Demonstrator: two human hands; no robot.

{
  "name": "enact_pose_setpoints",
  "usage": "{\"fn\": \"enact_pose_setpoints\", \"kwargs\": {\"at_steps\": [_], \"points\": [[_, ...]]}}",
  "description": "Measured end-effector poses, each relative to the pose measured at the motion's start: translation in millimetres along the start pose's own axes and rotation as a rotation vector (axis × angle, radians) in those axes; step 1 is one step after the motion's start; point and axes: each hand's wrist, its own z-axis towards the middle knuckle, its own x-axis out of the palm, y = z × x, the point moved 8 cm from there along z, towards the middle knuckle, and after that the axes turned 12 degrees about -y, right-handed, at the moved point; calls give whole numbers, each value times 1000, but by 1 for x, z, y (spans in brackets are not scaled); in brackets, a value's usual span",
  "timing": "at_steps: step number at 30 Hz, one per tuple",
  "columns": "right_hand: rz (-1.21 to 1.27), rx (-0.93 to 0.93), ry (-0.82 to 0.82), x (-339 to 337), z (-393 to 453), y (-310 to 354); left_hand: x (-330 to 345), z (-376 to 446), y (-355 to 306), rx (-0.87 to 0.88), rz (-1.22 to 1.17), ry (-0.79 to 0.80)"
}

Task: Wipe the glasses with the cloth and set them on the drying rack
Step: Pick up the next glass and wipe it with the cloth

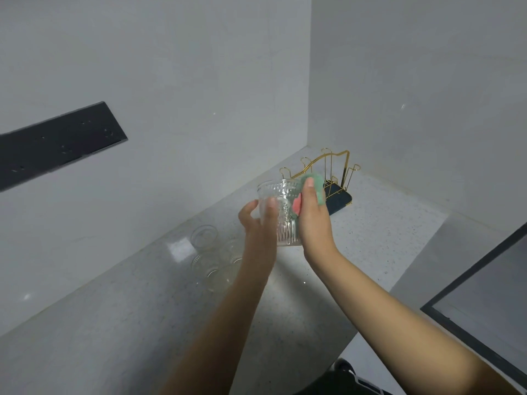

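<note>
A clear embossed glass (282, 212) is held up above the counter between both hands. My left hand (258, 223) grips its left side, thumb and fingers curled round the wall. My right hand (312, 218) presses a green and pink cloth (318, 185) against the glass's right side and rim, fingers curled over the cloth. Several more clear glasses (212, 255) stand on the counter below and to the left, partly hidden by my left forearm. The gold wire drying rack (339, 166) on a dark base stands in the far corner, behind my right hand.
The speckled grey countertop (385, 232) runs into a corner of two grey walls. A black socket strip (57, 141) is mounted on the left wall. A dark-framed panel (484, 295) sits at the right edge.
</note>
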Motion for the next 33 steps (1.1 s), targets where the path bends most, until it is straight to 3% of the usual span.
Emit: {"fn": "enact_pose_setpoints", "kwargs": {"at_steps": [3, 6, 8, 11, 17, 20, 24, 28, 30, 33], "points": [[-61, -134, 87, 5, -10, 3, -7, 2, 0, 8, -26, -27], [-40, -220, 196, 11, -25, 2, 1, 1, 1, -169, -258, 195], [16, -116, 138, 5, -18, 0, 3, -1, 3, -212, -313, 314], [3, 31, 61, -4, -1, -6, 13, -10, 2, -137, -227, 410], [34, -142, 192, 17, -27, -7, -10, 9, 0, -53, -234, 34], [76, -151, 147, 16, -26, -4, -6, 5, -8, -33, -159, 107], [50, -69, 102, 14, -23, -3, 8, -2, -9, -53, -273, 379], [281, 227, 62, 3, -6, -11, 10, -2, 1, -207, -400, 439], [264, 176, 82, 6, -10, -7, 9, 1, 0, -159, -364, 384], [141, -13, 92, 11, -24, -7, -1, 8, -1, -61, -289, 154]]}}
